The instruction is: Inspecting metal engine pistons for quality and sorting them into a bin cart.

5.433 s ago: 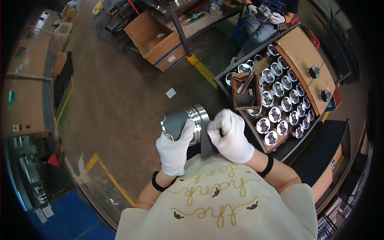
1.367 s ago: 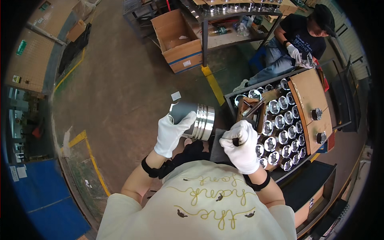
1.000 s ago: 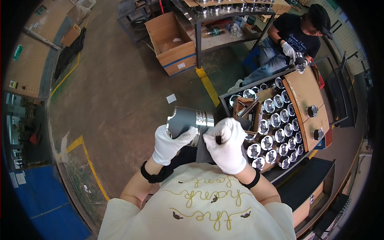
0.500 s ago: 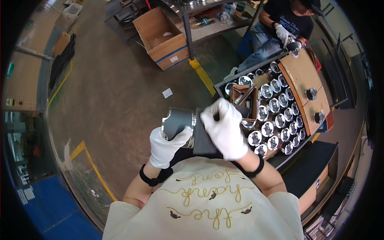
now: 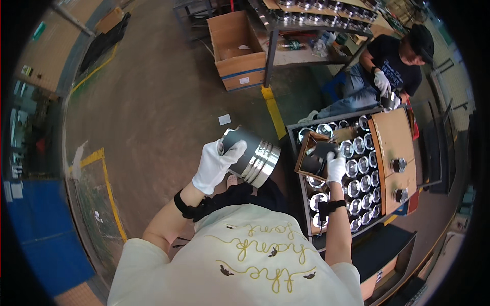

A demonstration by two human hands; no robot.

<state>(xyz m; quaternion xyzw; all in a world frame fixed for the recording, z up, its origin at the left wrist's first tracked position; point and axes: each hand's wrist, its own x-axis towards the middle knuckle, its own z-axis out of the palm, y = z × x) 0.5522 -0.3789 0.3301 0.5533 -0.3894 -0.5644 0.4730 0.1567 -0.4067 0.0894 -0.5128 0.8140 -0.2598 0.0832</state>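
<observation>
My left hand [image 5: 213, 164], in a white glove, is closed around a piston [image 5: 261, 159]. Its skirt is dark grey, and its bright, grooved ring end points to the lower right. My thumb presses on the skirt. Out to the right, my gloved right hand [image 5: 336, 168] is closed at the edge of a thin dark grey sheet [image 5: 324, 149]. That sheet lies over a small brown open box [image 5: 301, 159] standing among the pistons on a cart. Fingertips of the right hand are partly hidden, and the sheet covers much of what the box holds.
Rows of shiny pistons [image 5: 353, 188] fill the cart, with cardboard [image 5: 390, 148] on its right side bearing two more. A seated co-worker [image 5: 393, 66] in white gloves handles a piston beyond it. A large carton [image 5: 237, 56] stands beside a metal bench [image 5: 273, 56].
My right hand has moved from beside the piston out to the box, taking the dark sheet along. In my left hand the piston has tilted, its ring end now showing. The view has shifted.
</observation>
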